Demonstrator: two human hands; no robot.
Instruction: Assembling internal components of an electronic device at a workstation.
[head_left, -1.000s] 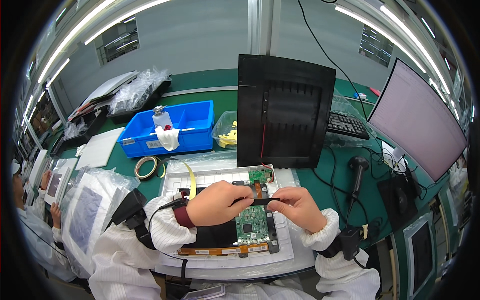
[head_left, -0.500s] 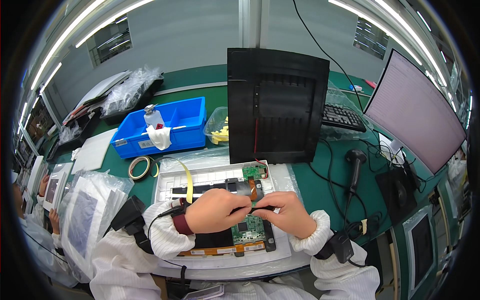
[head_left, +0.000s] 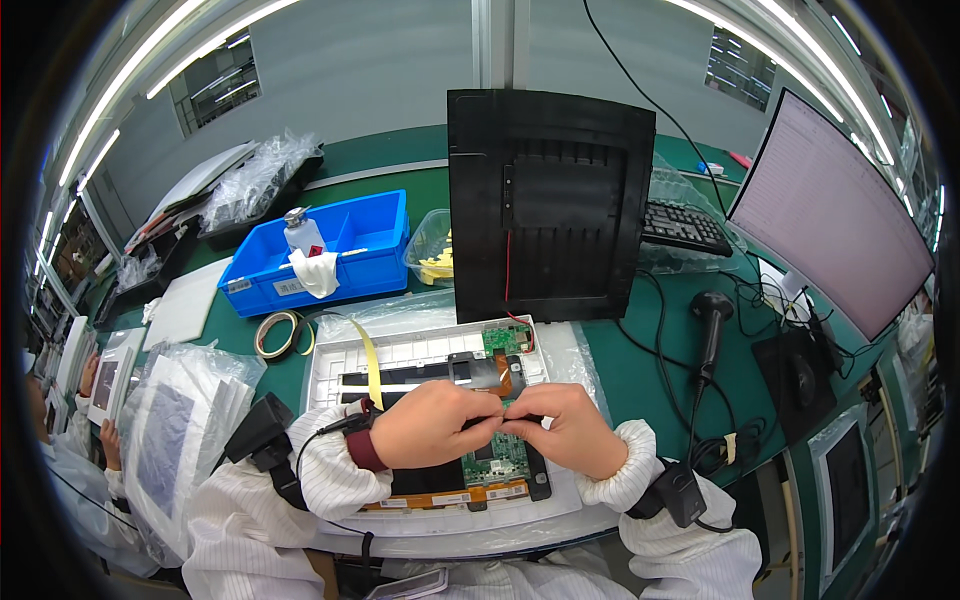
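Pinching a small dark strip (head_left: 520, 417) between their fingertips, the left hand (head_left: 432, 424) and the right hand (head_left: 567, 428) meet just above a green circuit board (head_left: 497, 463). That board lies in a white tray (head_left: 420, 352) on the green table (head_left: 640, 365), right in front of the person. A tall black panel (head_left: 548, 205) stands behind the tray, with a blue bin (head_left: 370, 240) off to the left.

Green circuit board (head_left: 497, 462): flat, mounted on a white tray (head_left: 400, 352), near desk edge, centre; small black strip pinched above it.
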